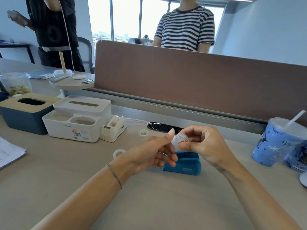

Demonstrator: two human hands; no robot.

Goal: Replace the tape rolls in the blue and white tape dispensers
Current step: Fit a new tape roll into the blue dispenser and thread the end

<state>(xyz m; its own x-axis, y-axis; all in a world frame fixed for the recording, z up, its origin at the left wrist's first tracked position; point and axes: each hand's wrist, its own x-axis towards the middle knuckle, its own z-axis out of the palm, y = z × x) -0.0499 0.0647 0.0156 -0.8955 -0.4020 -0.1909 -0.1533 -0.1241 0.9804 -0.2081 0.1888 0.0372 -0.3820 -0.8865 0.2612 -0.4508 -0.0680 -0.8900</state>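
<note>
A clear tape roll [179, 140] is held just above the blue tape dispenser [182, 165], which sits on the desk with its cradle showing no roll. My right hand [204, 146] pinches the roll between thumb and fingers. My left hand [154, 151] touches the roll's left edge with thumb and fingertips. The white tape dispenser [113, 129] stands to the left, beside a white organiser, with a roll inside. Two loose tape rolls lie on the desk, one [143, 133] near the cable slot and one [119, 152] by my left wrist.
A white organiser box [74, 125] and a blue tissue box [25, 112] stand at the left. A blue cup with a straw [279, 145] stands at the right. A brown divider panel [191, 80] closes the back; two people stand behind it. Papers [8, 153] lie at the far left.
</note>
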